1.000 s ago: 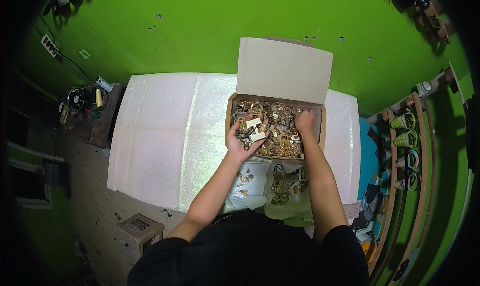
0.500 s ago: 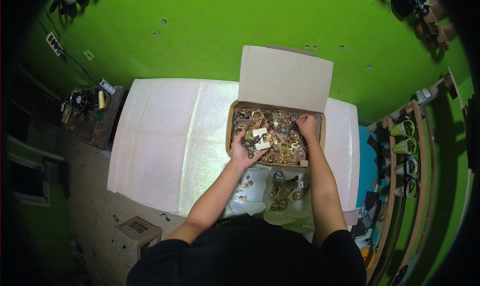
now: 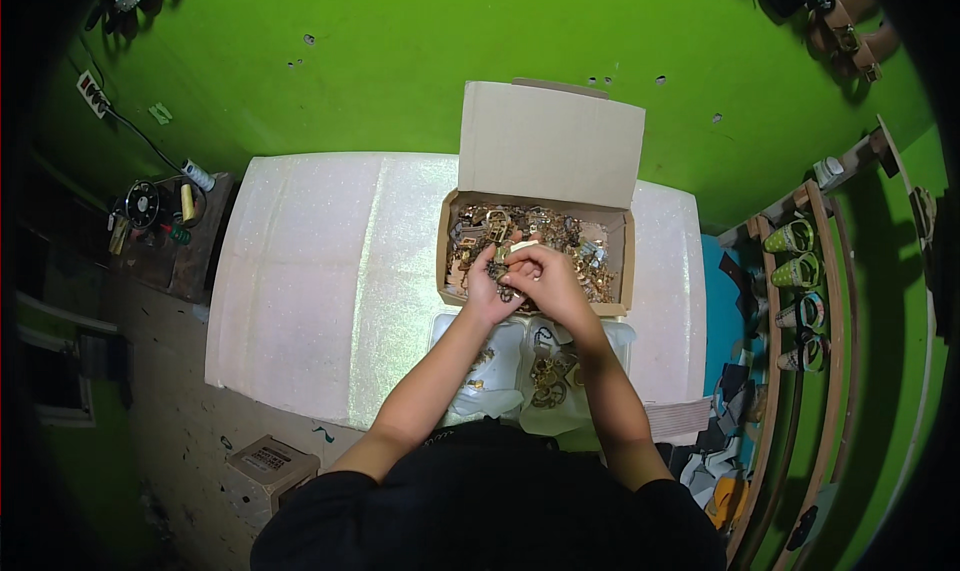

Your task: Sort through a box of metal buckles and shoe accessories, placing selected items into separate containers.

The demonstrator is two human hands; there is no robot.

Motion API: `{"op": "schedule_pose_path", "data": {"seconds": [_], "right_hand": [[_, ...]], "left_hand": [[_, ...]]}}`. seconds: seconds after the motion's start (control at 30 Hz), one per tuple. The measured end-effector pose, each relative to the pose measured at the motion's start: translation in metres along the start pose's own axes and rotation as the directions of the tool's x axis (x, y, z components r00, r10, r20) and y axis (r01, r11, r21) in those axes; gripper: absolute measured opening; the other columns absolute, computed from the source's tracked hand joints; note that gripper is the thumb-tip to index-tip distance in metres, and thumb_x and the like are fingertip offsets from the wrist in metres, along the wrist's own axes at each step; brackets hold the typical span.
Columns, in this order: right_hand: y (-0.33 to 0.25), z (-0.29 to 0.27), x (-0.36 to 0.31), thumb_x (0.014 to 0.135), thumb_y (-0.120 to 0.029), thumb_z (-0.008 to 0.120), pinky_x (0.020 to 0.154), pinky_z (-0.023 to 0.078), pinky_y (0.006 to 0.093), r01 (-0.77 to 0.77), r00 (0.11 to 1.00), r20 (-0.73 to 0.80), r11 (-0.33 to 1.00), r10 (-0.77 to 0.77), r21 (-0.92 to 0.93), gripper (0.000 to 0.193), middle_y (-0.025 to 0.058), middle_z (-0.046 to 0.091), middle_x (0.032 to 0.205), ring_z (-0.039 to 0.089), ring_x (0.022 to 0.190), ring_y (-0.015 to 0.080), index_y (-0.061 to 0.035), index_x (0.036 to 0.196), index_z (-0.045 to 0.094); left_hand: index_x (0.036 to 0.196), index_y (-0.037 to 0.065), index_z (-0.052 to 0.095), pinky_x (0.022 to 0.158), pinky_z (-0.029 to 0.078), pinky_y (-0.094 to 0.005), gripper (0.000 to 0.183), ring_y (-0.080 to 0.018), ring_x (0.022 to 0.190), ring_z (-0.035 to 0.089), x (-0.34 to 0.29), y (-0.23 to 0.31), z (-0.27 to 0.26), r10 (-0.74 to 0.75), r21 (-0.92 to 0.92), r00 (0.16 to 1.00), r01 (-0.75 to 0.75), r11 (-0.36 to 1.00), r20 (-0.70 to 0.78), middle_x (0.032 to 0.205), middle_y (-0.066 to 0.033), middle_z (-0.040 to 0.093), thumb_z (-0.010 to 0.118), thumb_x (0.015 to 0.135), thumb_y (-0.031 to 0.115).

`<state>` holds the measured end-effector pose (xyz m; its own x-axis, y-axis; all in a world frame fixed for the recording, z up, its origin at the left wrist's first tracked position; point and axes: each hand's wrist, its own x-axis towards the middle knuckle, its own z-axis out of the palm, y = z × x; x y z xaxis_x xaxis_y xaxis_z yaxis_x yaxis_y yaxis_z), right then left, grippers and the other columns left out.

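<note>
A cardboard box (image 3: 441,289) with its lid raised holds a heap of small metal buckles and fittings (image 3: 567,228), mostly gold and silver. Over its front part, my left hand (image 3: 486,297) is cupped around dark metal fittings (image 3: 505,281). My right hand (image 3: 555,289) meets it there, fingers pinched together at the left palm; what sits between them is too small to make out. A pale flat piece (image 3: 524,244) shows just beyond the right fingers. Nearer me stand two whitish plastic containers, the left one (image 3: 508,356) with some gold pieces and the right one (image 3: 617,337) with darker rings and buckles.
The box stands on a table with a shimmery white cover (image 3: 290,271) against a green wall. To the right is a wooden rack (image 3: 835,371) with sandals (image 3: 797,271). At left are a small dark table (image 3: 190,261) with thread spools and a stool (image 3: 265,471).
My right hand has come from the box's right side over to my left hand. The left hand has curled more around its fittings. The whole view has shifted slightly.
</note>
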<state>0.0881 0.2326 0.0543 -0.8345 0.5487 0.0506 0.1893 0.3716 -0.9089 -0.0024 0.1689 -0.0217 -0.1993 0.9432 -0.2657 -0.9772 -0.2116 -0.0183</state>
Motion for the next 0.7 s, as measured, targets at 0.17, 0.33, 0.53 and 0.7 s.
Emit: {"op": "schedule_pose_path", "data": {"seconds": [0.17,0.33,0.53,0.7], "right_hand": [[-0.003,0.01,-0.014,0.072,-0.003,0.063,0.066,0.047,0.0246,0.081,0.997,-0.002,0.993,-0.081,-0.092,0.022,0.0112,0.061,0.081,0.061,0.072,0.0162,0.002,0.093,0.061],[-0.01,0.012,-0.029,0.076,-0.001,0.055,0.066,0.047,0.026,0.109,0.992,-0.082,0.988,-0.1,0.114,0.017,0.0097,0.059,0.088,0.06,0.075,0.0154,0.0009,0.092,0.061],[-0.001,-0.004,-0.034,0.076,-0.003,0.056,0.057,0.04,0.0211,0.106,0.9,-0.422,0.994,-0.103,-0.018,0.011,0.0046,0.058,0.079,0.051,0.066,0.0077,0.0002,0.085,0.06],[-0.003,-0.004,-0.047,0.074,-0.01,0.062,0.055,0.042,0.0241,-0.085,0.949,-0.315,0.982,0.029,-0.166,0.013,0.0093,0.058,0.073,0.055,0.06,0.0124,0.0013,0.079,0.06]], "left_hand": [[0.116,0.01,0.048,0.099,0.03,-0.0455,0.04,-0.0353,0.121,0.034,-0.004,-0.002,-0.002,-0.045,-0.083,0.979,0.063,0.995,0.201,0.13,-0.0143,0.04,0.039,0.086,0.035],[0.116,0.01,0.048,0.098,0.028,-0.0516,0.04,-0.0344,0.12,0.035,-0.011,0.0,-0.001,-0.014,-0.098,0.975,0.036,0.994,0.222,0.129,-0.0139,0.04,0.035,0.086,0.034],[0.114,0.011,0.048,0.1,0.024,-0.0532,0.039,-0.0331,0.12,0.035,-0.02,-0.002,0.004,-0.034,-0.155,0.976,0.068,0.986,0.216,0.129,-0.0128,0.041,0.035,0.085,0.033],[0.114,0.011,0.048,0.098,0.027,-0.0509,0.039,-0.0318,0.119,0.037,-0.031,-0.006,0.011,-0.018,-0.076,0.975,0.036,0.996,0.223,0.129,-0.013,0.042,0.033,0.086,0.034]]}}
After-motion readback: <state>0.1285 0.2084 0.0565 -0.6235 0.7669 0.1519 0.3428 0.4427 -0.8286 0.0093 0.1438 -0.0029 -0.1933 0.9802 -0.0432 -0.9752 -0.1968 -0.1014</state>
